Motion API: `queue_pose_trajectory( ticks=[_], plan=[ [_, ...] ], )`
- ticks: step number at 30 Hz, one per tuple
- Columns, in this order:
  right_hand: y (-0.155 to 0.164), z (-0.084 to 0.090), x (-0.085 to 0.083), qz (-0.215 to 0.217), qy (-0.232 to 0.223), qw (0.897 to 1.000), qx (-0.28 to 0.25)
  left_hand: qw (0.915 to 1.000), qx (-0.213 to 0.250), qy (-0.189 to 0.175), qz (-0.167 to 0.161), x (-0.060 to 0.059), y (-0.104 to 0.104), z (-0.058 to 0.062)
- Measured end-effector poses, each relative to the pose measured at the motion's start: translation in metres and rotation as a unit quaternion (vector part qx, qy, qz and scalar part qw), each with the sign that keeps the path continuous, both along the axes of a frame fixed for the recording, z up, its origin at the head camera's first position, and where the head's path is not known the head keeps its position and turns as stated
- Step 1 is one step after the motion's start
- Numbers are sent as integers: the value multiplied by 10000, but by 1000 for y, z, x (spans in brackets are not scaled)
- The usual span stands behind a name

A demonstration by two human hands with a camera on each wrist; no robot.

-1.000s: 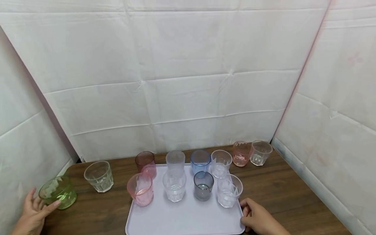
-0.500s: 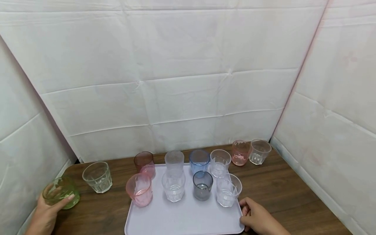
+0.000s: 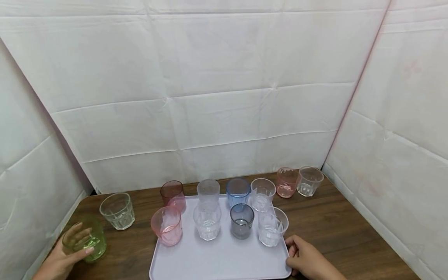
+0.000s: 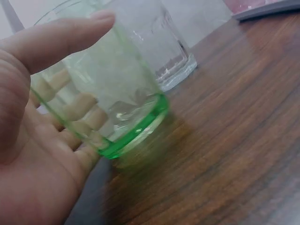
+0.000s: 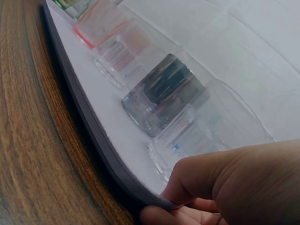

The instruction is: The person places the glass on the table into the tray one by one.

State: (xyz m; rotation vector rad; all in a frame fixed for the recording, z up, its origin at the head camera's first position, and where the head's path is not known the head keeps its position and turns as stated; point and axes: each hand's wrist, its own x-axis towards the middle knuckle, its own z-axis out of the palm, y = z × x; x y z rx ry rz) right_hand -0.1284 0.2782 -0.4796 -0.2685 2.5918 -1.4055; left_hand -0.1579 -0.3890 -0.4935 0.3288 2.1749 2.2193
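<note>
My left hand (image 3: 66,254) grips a green glass (image 4: 108,93) at the table's left side, thumb on the near side and fingers curled behind it. In the left wrist view the glass is tilted, its thick green base close over the wood. My right hand (image 3: 306,256) pinches the right edge of a pale tray (image 3: 220,264), thumb above and fingers at the rim's underside. Upright on the tray stand several glasses, among them a pink glass (image 3: 167,226), a grey glass (image 3: 242,221), a blue glass (image 3: 238,193) and a clear glass (image 5: 187,140) nearest the right hand.
A clear glass (image 3: 118,211) stands on the wooden table (image 3: 343,229) behind the green one. At the back right are a pink glass (image 3: 287,182) and another clear glass (image 3: 310,181). White sheeting (image 3: 217,97) closes off the back and both sides.
The left hand has closed round the green glass and carried it right and toward the person. The right hand has stayed at the tray's edge.
</note>
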Motion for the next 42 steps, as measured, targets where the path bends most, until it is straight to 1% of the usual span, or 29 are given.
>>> queue_pose_trajectory(
  ticks=[1,3,5,7,8,9,11,14,17,18,19,21,22,25,26,27,28,29,30,32,34,35,39,42],
  plan=[
    [0,0,0,-3,-3,10000,8,9996,-144,-78,-227,1,-1,1],
    [0,0,0,-16,-31,10000,27,9964,-103,2,-836,1,-2,1],
    [0,0,0,-25,-66,10000,9,9882,222,160,-1504,0,-1,2],
    [1,-1,0,-20,-50,10000,3,9770,564,351,-2025,0,4,3],
    [1,-2,0,-13,-48,10000,-12,9714,718,416,-2223,1,8,4],
    [1,-2,-1,-6,-40,10000,-24,9677,800,467,-2344,1,12,6],
    [2,-3,-1,6,-15,10000,-49,9643,852,528,-2453,2,23,10],
    [2,-4,-1,7,4,10000,-79,9624,684,935,-2456,4,41,15],
    [2,-4,0,6,16,10000,-65,9587,447,1451,-2404,6,59,20],
    [2,-4,0,11,22,10000,-53,9587,343,1560,-2352,7,64,21],
    [2,-3,0,21,26,10000,-42,9590,277,1596,-2324,8,70,22],
    [2,-2,0,36,20,10000,-23,9647,129,1442,-2202,12,81,24],
    [2,-2,1,39,16,10000,-10,9692,-64,1394,-2029,13,86,25],
    [2,-1,0,14,-29,10000,26,9768,-462,1228,-1694,17,103,25],
    [1,0,0,2,-53,10000,28,9793,-539,1096,-1617,18,108,24],
    [1,0,0,-7,-73,10000,30,9805,-651,1058,-1526,18,113,23],
    [1,0,0,-4,-61,10000,16,9803,-701,1081,-1495,19,118,21],
    [1,0,0,-4,-72,10000,22,9800,-664,1066,-1541,19,122,18],
    [0,0,0,2,-63,10000,22,9816,-679,944,-1517,20,125,16],
    [0,-1,0,20,-41,10000,12,9822,-664,811,-1557,21,131,11],
    [0,0,0,30,-19,10000,11,9808,-716,880,-1588,21,136,7],
    [-1,0,1,32,-22,10000,22,9809,-739,853,-1586,21,139,5],
    [-1,2,0,20,-71,10000,64,9803,-873,733,-1614,21,148,2],
    [-1,3,0,18,-100,9999,40,9814,-1060,570,-1494,22,155,2]
  ],
)
